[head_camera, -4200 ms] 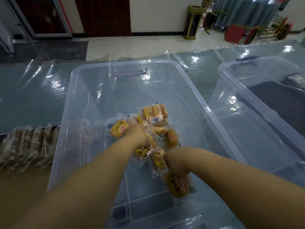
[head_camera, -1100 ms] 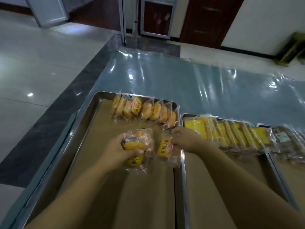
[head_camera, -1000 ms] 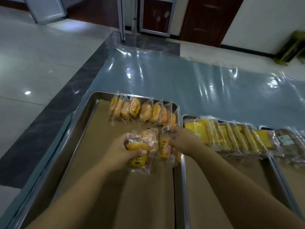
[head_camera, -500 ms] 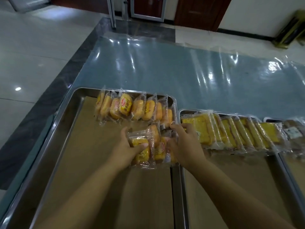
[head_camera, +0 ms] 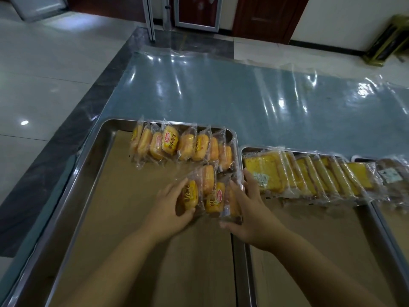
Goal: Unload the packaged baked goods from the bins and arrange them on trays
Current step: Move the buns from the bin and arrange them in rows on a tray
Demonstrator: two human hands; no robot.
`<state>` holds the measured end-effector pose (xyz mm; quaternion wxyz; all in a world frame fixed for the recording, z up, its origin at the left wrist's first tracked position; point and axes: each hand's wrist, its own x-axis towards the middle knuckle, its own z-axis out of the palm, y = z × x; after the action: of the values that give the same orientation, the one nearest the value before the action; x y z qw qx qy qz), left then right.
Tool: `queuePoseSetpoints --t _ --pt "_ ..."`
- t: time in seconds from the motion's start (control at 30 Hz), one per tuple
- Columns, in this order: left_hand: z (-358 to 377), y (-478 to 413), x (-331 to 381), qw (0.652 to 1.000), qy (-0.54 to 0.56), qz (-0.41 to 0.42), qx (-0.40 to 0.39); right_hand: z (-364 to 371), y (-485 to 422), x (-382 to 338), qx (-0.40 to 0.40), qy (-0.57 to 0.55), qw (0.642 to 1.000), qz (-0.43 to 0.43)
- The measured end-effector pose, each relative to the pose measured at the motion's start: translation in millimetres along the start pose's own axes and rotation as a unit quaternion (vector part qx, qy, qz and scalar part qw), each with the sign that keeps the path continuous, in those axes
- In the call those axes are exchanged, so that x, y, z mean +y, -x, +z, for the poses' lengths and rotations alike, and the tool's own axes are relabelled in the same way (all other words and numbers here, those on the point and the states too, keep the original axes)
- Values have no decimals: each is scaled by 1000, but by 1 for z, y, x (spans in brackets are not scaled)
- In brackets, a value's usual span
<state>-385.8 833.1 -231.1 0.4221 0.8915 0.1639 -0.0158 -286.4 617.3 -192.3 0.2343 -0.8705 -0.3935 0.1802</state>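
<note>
A steel tray (head_camera: 93, 151) lined with brown paper holds a row of several packaged yellow buns (head_camera: 181, 145) along its far edge. Below that row, by the tray's right rim, sits a small cluster of bun packs (head_camera: 212, 193). My left hand (head_camera: 170, 209) grips the leftmost pack of the cluster, thumb on its front. My right hand (head_camera: 250, 209) holds the cluster's right side, thumb under a pack and fingers up along it. A second tray (head_camera: 305, 240) to the right carries a row of packaged yellow cake slices (head_camera: 309, 176).
A third tray (head_camera: 398, 218) with brownish packs shows at the far right edge. The trays stand on a table covered in shiny clear plastic (head_camera: 243, 96). The table's dark left edge (head_camera: 66, 140) borders a tiled floor. No bins are in view.
Since four seconds ago I have turned from the clear bin to the trays with the buns. In the last second both hands lowered the packs onto the left tray below the first row.
</note>
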Motion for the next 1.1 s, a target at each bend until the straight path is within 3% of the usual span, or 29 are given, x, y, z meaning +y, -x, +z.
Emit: queuePoseSetpoints --t 0.13,0.5,0.9,1.1 --pt "-3 -4 -3 998 -44 16 -48 0 -6 -2 12 43 999 -9" --pt "-6 -40 8 999 -16 7 38 3 -41 -9 -3 170 983 65" --pt "-12 22 18 998 -51 2 27 -21 21 -37 53 135 986 82" --pt "-2 60 33 997 -37 66 26 -28 80 -45 88 143 982 84"
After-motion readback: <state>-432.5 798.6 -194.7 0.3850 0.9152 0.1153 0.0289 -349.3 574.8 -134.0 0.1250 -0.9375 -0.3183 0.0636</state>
